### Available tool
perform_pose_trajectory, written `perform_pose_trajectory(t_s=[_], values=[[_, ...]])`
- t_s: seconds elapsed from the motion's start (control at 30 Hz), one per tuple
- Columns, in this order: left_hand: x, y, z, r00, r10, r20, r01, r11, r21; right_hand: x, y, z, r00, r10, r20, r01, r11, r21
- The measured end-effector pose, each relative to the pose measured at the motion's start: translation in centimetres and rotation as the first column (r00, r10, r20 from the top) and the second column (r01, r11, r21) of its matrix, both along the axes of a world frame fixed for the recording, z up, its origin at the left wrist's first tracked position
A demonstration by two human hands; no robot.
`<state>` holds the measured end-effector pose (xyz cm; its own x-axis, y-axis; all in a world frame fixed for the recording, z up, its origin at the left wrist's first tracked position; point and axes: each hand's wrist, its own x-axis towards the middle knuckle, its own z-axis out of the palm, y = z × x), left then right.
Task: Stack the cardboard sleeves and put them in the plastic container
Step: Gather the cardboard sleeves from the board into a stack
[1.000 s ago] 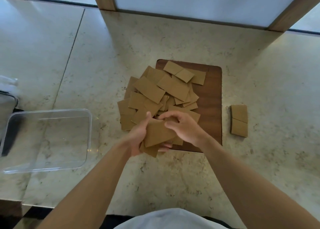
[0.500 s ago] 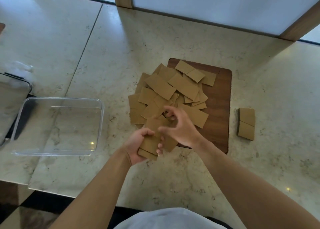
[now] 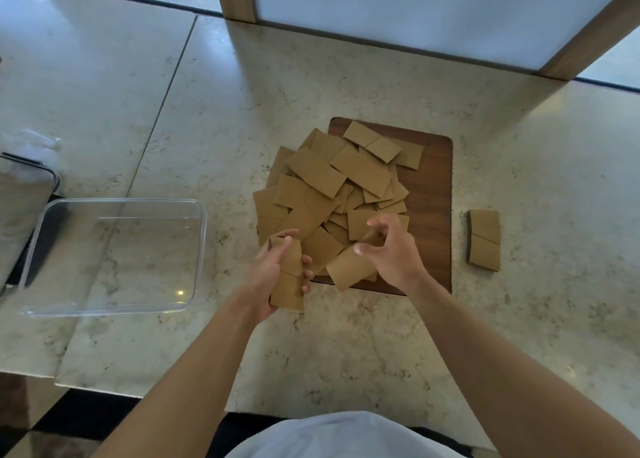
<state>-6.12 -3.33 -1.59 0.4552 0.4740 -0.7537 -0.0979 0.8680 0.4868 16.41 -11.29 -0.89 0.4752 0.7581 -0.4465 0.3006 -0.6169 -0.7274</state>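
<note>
A loose pile of brown cardboard sleeves (image 3: 332,187) lies across the left part of a dark wooden board (image 3: 433,187) and spills onto the counter. My left hand (image 3: 268,274) grips a small stack of sleeves (image 3: 289,277) at the pile's near left edge. My right hand (image 3: 391,250) hovers over the pile's near edge, fingers curled around the edge of a sleeve (image 3: 360,224). A clear plastic container (image 3: 202,250) stands empty to the left of my left hand.
Two sleeves (image 3: 485,239) lie on the marble counter right of the board. A metal-rimmed tray (image 3: 31,194) sits at the far left edge. Window frames run along the counter's back; the counter's near edge is close to my body.
My hands have drawn apart. The left hand now holds the stack alone, shifted left, while the right hand has moved up and right onto the pile. The camera has turned a little left.
</note>
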Motion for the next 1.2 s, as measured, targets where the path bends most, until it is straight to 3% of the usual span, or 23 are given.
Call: perform_pose_trajectory(t_s=[0.1,0.2,0.3,0.4,0.57,0.63,0.7,0.8,0.83,0.87,0.93,0.97,1.07,1.2], values=[[0.8,0.4,0.8,0.962,-0.271,-0.031,0.273,0.959,0.073,0.7,0.0,1.7,0.946,0.256,-0.197,-0.264,0.965,-0.011],[1.7,0.3,1.5,0.844,-0.531,-0.074,0.536,0.831,0.150,0.4,0.5,2.8,0.849,0.503,-0.159,-0.512,0.859,-0.015],[2.1,0.2,1.5,0.845,-0.527,-0.093,0.535,0.828,0.167,1.1,1.2,4.0,0.905,0.355,-0.234,-0.358,0.933,0.031],[2.6,0.2,1.6,0.824,-0.567,-0.013,0.565,0.818,0.103,1.0,1.6,4.2,0.885,0.319,-0.338,-0.310,0.947,0.084],[3.1,-0.2,1.5,0.884,-0.370,0.287,0.411,0.907,-0.096,-1.0,2.4,3.4,0.876,0.294,-0.383,-0.248,0.954,0.165],[2.9,-0.2,1.1,0.893,-0.339,0.295,0.383,0.918,-0.107,-2.3,2.3,2.7,0.874,0.392,-0.285,-0.356,0.919,0.171],[2.4,-0.1,0.8,0.926,-0.253,0.282,0.294,0.949,-0.113,-3.7,2.0,1.8,0.899,0.430,-0.082,-0.414,0.896,0.162],[0.8,0.4,0.3,0.974,-0.014,0.226,0.056,0.982,-0.182,-4.3,1.2,0.4,0.986,0.109,0.127,-0.128,0.980,0.151],[0.0,0.7,0.2,0.977,0.093,0.194,-0.047,0.973,-0.227,-4.4,0.8,0.0,0.985,0.051,0.163,-0.067,0.993,0.093],[-0.7,1.1,0.0,0.966,0.198,0.167,-0.151,0.954,-0.259,-4.7,0.5,-0.4,0.967,0.110,0.228,-0.109,0.994,-0.017],[-1.9,1.7,-0.2,0.945,0.306,0.114,-0.276,0.935,-0.223,-5.6,-0.2,-1.2,0.852,0.379,0.361,-0.298,0.918,-0.261],[-2.2,1.9,-0.2,0.949,0.306,0.079,-0.289,0.941,-0.177,-6.0,-0.4,-1.6,0.809,0.433,0.397,-0.329,0.894,-0.304],[-2.3,2.0,-0.3,0.974,0.212,-0.076,-0.214,0.977,-0.014,-5.8,0.0,-1.8,0.867,0.335,0.368,-0.290,0.941,-0.173],[-1.3,2.0,0.5,0.980,0.174,-0.100,-0.173,0.985,0.012,-3.5,0.3,-0.9,0.997,0.047,0.055,-0.046,0.999,-0.024]])
